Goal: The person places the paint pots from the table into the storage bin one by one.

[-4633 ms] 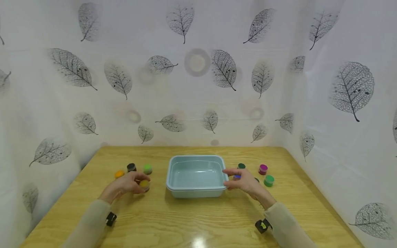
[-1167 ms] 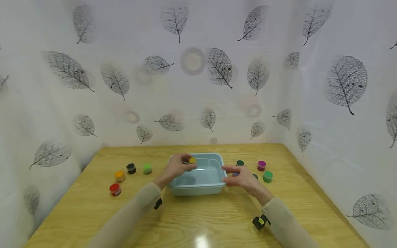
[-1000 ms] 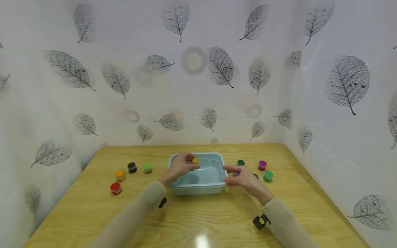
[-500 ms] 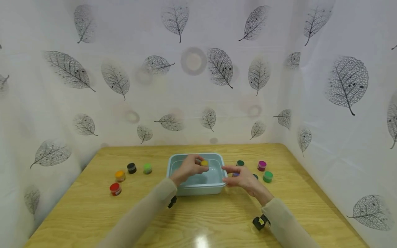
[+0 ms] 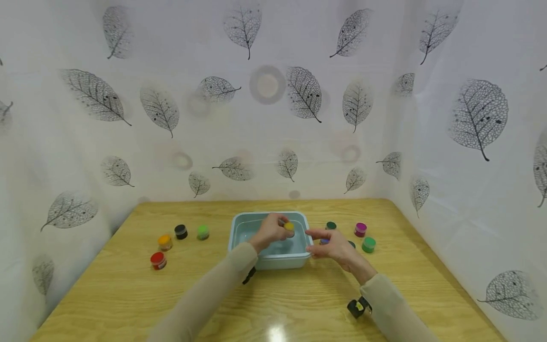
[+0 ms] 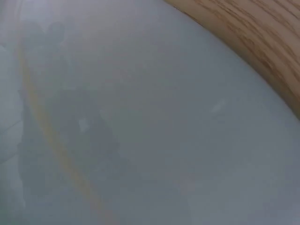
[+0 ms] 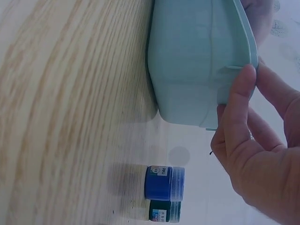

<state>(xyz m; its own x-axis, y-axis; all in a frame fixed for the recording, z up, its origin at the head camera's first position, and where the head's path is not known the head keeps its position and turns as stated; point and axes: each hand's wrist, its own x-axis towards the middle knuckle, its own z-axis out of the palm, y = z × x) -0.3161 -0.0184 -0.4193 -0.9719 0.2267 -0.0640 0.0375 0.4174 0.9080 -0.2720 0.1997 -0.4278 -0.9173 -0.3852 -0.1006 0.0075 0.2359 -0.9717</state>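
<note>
My left hand grips a small jar with a yellow lid over the right half of a pale blue plastic basin. My right hand pinches the basin's right rim; in the right wrist view its thumb and fingers close on the rim of the basin from both sides. The left wrist view shows only the basin's smooth surface close up, without the hand or the jar.
Jars with red, orange, black and light green lids stand left of the basin. On the right are dark green, magenta, green and blue jars, some partly behind the right hand.
My left hand has carried the yellow-lidded jar from the table's left side rightward over the basin, uncovering the red jar. My right hand stays at the rim.
</note>
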